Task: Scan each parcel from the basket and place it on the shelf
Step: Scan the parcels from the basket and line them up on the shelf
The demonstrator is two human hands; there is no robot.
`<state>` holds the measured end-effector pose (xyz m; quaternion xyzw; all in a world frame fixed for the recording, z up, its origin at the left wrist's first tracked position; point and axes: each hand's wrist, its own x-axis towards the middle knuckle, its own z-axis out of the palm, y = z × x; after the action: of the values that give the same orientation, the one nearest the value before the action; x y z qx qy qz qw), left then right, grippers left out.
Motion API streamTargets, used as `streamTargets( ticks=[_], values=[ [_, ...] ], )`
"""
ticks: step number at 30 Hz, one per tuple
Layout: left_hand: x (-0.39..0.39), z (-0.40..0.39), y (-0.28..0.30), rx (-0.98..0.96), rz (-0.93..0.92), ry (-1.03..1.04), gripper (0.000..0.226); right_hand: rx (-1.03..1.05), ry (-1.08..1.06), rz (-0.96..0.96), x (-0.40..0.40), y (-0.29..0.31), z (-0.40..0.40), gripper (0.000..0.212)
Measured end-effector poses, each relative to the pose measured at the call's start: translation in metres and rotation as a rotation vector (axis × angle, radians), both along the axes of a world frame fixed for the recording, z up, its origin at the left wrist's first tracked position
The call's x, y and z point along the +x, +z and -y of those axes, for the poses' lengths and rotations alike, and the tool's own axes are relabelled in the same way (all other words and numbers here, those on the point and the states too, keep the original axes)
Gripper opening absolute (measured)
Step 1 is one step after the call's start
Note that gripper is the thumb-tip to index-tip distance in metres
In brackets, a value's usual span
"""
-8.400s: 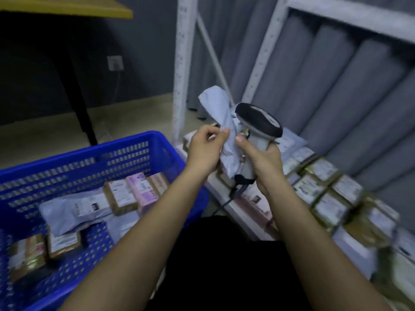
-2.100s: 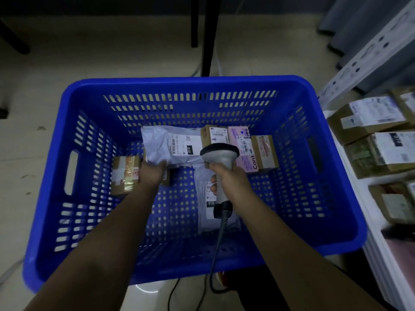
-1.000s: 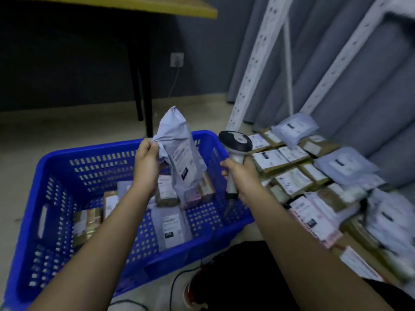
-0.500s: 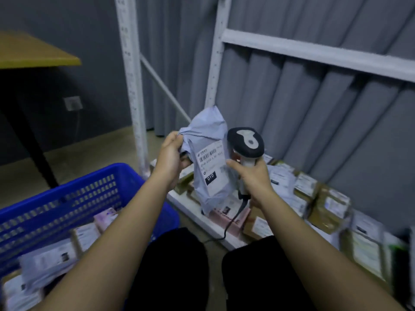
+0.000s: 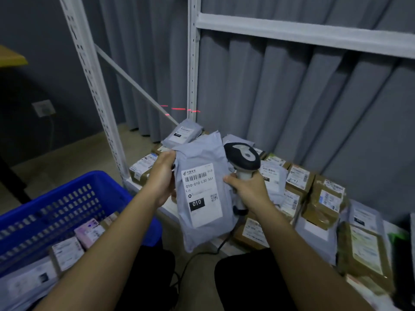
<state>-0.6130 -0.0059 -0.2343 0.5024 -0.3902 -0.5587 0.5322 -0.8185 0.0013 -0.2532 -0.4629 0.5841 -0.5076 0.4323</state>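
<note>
The left hand (image 5: 162, 178) gripped a grey parcel (image 5: 203, 194) by its upper edge, label up (marked 010), above the shelf (image 5: 143, 187). The right hand (image 5: 248, 191) clasped the scanner (image 5: 242, 161) just beside it. The blue basket (image 5: 56, 207) stood left.

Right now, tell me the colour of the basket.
Blue, a slotted plastic basket, seen in the head view at lower left.

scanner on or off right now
On. The scanner in the right hand throws a red line across the shelf post and curtain, above the parcel, not on its barcode.
</note>
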Motion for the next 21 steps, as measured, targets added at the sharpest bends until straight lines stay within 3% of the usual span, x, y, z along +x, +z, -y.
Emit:
streamTargets(
  ticks=[4, 7, 13, 17, 21],
  values=[
    [0.007, -0.014, -0.013, 0.118, 0.079, -0.132, 0.047, 0.029, -0.009, 0.088, 0.002, -0.01, 0.007, 0.017],
    [0.006, -0.024, -0.02, 0.151, 0.274, -0.296, 0.022, 0.051, -0.047, 0.149, 0.005, -0.016, 0.011, 0.018],
    [0.012, -0.012, -0.025, 0.111, 0.261, 0.062, 0.023, 0.041, -0.105, 0.213, 0.008, -0.018, 0.018, 0.032],
    [0.022, -0.007, -0.03, 0.118, 0.301, 0.157, 0.025, 0.171, 0.207, 0.191, 0.01, -0.012, 0.004, 0.007],
    [0.026, -0.008, -0.033, 0.149, 0.295, 0.18, 0.028, 0.162, 0.397, 0.036, 0.014, -0.013, -0.008, 0.012]
  ],
)
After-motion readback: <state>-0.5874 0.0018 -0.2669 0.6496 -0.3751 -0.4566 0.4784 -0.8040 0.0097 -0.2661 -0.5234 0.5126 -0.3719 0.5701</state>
